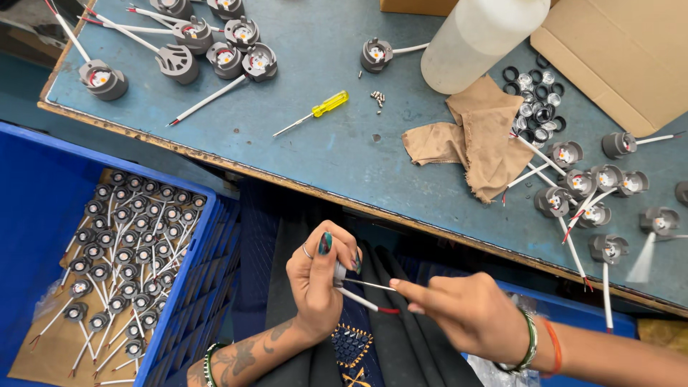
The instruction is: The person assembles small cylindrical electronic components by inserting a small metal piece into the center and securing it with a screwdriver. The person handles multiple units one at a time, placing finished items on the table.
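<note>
My left hand point(315, 276) is closed around a small grey lamp housing point(340, 271), held over my lap below the table edge. A white sleeved cable with a red tip point(365, 302) and a thin bare wire come out of the housing to the right. My right hand point(459, 312), slightly blurred, pinches those wires with its fingertips. A yellow-handled screwdriver point(315, 112) lies on the blue table point(337, 150), beside a few small screws point(378, 97).
Grey lamp housings with white cables lie at the table's far left point(215, 50) and right point(588, 193). A blue crate point(193, 287) at my left holds several more on cardboard. A brown cloth point(476, 140), white plastic bottle point(480, 39), cardboard box point(623, 50) and black rings with clear lenses point(534, 97) sit on the table.
</note>
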